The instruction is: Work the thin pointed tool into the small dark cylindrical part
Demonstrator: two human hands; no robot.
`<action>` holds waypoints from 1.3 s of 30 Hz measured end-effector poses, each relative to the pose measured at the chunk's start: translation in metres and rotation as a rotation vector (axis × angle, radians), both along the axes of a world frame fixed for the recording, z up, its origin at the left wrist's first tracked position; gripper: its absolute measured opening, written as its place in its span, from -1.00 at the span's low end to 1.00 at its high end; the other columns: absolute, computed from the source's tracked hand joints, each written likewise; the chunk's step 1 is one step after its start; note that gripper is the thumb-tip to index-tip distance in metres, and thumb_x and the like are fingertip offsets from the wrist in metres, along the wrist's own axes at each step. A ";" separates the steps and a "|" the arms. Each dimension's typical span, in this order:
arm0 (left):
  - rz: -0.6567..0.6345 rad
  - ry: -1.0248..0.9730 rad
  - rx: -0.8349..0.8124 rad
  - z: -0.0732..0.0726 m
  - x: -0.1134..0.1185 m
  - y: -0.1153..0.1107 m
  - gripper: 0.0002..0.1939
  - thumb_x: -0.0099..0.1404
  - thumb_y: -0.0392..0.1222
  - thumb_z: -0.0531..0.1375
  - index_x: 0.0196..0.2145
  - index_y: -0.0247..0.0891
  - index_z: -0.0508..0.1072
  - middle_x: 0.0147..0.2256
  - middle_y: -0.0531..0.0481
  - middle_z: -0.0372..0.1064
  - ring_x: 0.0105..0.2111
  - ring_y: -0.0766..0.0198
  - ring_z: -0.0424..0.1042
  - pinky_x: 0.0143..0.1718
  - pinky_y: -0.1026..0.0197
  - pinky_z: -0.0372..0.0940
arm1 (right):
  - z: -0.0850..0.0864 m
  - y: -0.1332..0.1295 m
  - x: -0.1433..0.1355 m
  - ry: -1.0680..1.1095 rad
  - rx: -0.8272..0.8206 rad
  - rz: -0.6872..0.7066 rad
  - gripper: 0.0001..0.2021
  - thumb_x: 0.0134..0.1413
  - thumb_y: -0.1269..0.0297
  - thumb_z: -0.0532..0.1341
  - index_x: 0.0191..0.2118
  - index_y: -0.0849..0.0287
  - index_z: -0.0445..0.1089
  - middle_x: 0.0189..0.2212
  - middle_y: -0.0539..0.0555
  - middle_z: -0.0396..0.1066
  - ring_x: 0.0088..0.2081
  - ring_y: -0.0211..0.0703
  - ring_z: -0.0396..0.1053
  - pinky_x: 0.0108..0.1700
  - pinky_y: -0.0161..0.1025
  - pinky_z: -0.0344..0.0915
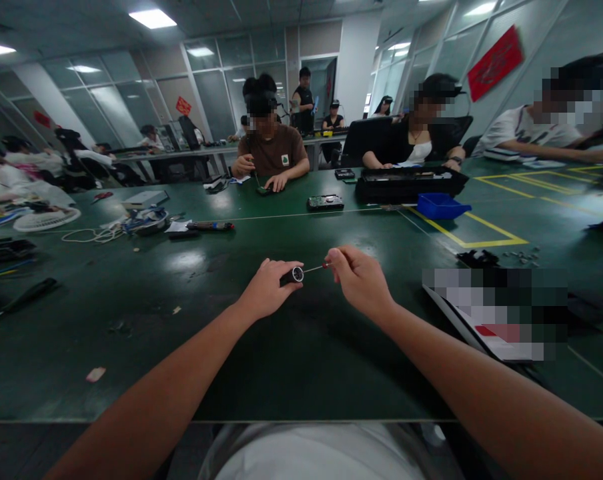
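My left hand (267, 288) is closed around a short black cylindrical part (294, 275) with a silver ring at its end. That ringed end faces right and shows some dark detail inside. My right hand (357, 277) pinches a thin screwdriver (313, 269), whose metal shaft points left at the cylinder. A bit of red shows where the shaft meets my fingers; the rest of the handle is hidden in the hand. The shaft's tip reaches the ringed end, but I cannot tell how far it goes in. Both hands are held over the green table (301, 360).
Pixelated papers (491, 327) lie to the right, near small screws (524, 255) and a black part (477, 259). A pen-like tool (211, 226), cables (146, 220) and another screwdriver (31, 293) lie left. Beyond are a circuit board (325, 202), a blue tray (440, 206) and several people working.
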State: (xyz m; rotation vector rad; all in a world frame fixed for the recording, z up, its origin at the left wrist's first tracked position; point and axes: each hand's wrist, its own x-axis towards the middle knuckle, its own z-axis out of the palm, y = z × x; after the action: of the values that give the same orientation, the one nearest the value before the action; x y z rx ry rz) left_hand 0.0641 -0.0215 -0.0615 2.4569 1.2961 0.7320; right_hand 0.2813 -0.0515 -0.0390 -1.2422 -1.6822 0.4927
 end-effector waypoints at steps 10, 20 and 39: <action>0.014 0.005 -0.007 0.000 0.000 0.000 -0.59 0.33 -0.12 0.26 0.12 -0.12 0.44 -0.03 -0.08 0.49 -0.01 0.03 0.39 0.22 -0.20 0.11 | -0.005 0.003 0.002 0.025 -0.014 0.010 -0.75 0.36 0.13 -0.02 -0.10 0.05 0.35 -0.45 0.00 0.41 -0.42 -0.12 0.37 -0.33 -0.16 0.21; -0.003 -0.013 -0.015 0.004 0.000 -0.001 -0.57 0.33 -0.12 0.26 0.15 -0.10 0.41 0.03 -0.08 0.47 0.04 0.05 0.38 0.29 -0.25 0.03 | -0.008 0.010 -0.002 0.415 -0.063 0.069 -0.81 0.22 0.09 0.17 -0.21 0.09 0.35 -0.33 0.07 0.46 -0.26 -0.09 0.45 -0.12 -0.08 0.37; -0.018 0.077 0.058 0.007 -0.001 0.000 -0.55 0.35 -0.14 0.23 0.18 -0.01 0.38 0.06 -0.03 0.45 0.11 0.05 0.34 0.33 -0.35 -0.15 | -0.016 0.019 -0.002 0.607 -0.103 0.057 -0.79 0.21 0.07 0.19 -0.28 0.11 0.37 -0.39 0.01 0.45 -0.36 -0.19 0.41 -0.23 -0.15 0.37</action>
State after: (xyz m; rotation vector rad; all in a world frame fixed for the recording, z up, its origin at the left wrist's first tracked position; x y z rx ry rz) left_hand 0.0627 -0.0215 -0.0543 2.5633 1.2950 0.6854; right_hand 0.2790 -0.0329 -0.0550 -0.9833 -1.1862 0.8990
